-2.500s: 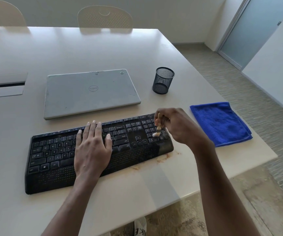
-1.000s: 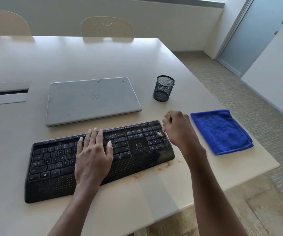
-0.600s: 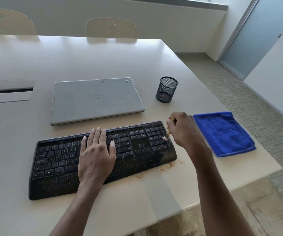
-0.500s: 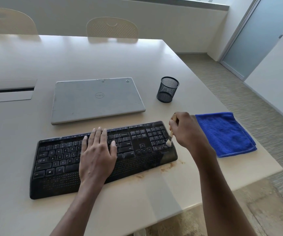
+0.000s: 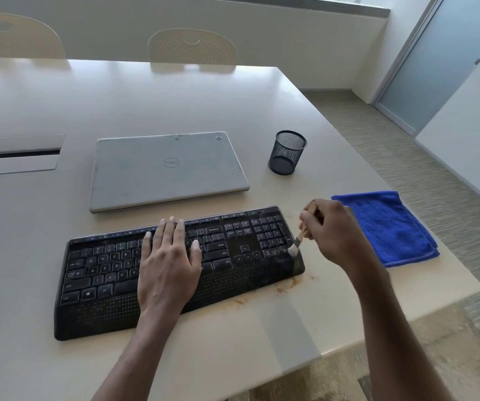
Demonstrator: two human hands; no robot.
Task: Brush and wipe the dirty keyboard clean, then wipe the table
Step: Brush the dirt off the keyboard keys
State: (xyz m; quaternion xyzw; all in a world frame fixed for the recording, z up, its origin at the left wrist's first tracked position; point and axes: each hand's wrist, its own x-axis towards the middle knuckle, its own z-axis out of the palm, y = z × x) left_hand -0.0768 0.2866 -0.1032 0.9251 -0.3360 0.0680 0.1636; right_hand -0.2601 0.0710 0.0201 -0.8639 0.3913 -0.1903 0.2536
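Observation:
A dusty black keyboard (image 5: 103,273) lies near the front edge of the pale table (image 5: 175,96). My left hand (image 5: 169,264) rests flat on its middle keys, fingers straight. My right hand (image 5: 331,230) grips a small wooden-handled brush (image 5: 301,237) just off the keyboard's right end. Its white bristles touch the lower right corner of the number pad. Brownish dirt (image 5: 286,286) lies on the table along the keyboard's front right edge. A folded blue cloth (image 5: 389,227) lies to the right of my right hand.
A closed grey laptop (image 5: 163,169) sits behind the keyboard. A black mesh pen cup (image 5: 286,153) stands to its right. A cable slot (image 5: 16,154) is set in the table at the left. Two chairs (image 5: 192,44) stand at the far side. The table's right edge runs close by the cloth.
My right hand has drawn the brush from the number pad keys down to the keyboard's right front corner. My left hand has stayed flat on the keys.

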